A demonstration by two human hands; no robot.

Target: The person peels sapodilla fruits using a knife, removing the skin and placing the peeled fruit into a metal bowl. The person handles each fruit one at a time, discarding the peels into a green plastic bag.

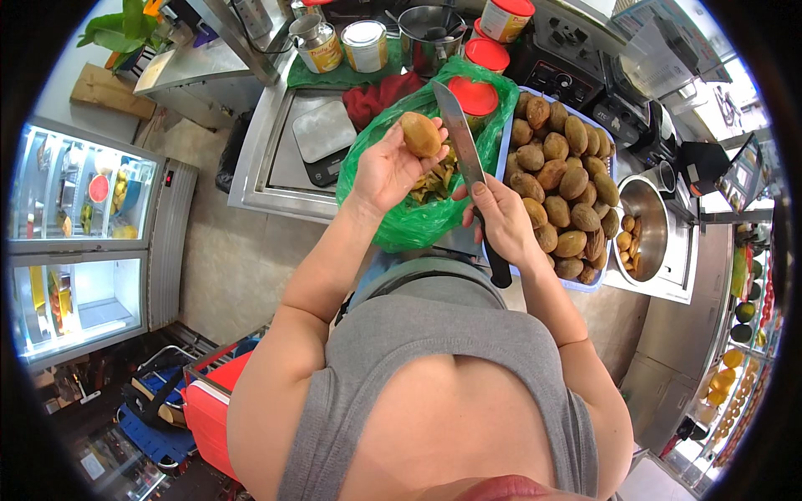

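A brown oval fruit (pixel 420 134), perhaps a sapodilla, rests in the fingers of my left hand (pixel 390 166), palm up. My right hand (pixel 501 216) grips the black handle of a long kitchen knife (pixel 462 134), its blade pointing away from me and just right of the fruit, apart from it. Below both hands a green plastic bag (pixel 407 219) lies wide, with yellowish peelings (pixel 435 185) inside. To the right a blue plastic basket (pixel 503 150) is heaped with similar whole brown fruits (pixel 573 183). A steel bowl (pixel 655 225) beyond it holds several peeled pieces (pixel 628 243).
A kitchen scale (pixel 324 134) and a red cloth (pixel 382 100) lie left of the bag. Cans with red lids (pixel 473 97), a steel pot (pixel 432 37) and blender bases (pixel 557 75) line the back. A lit glass-door fridge (pixel 81 188) stands at left; a red cooler box (pixel 210 413) is behind me.
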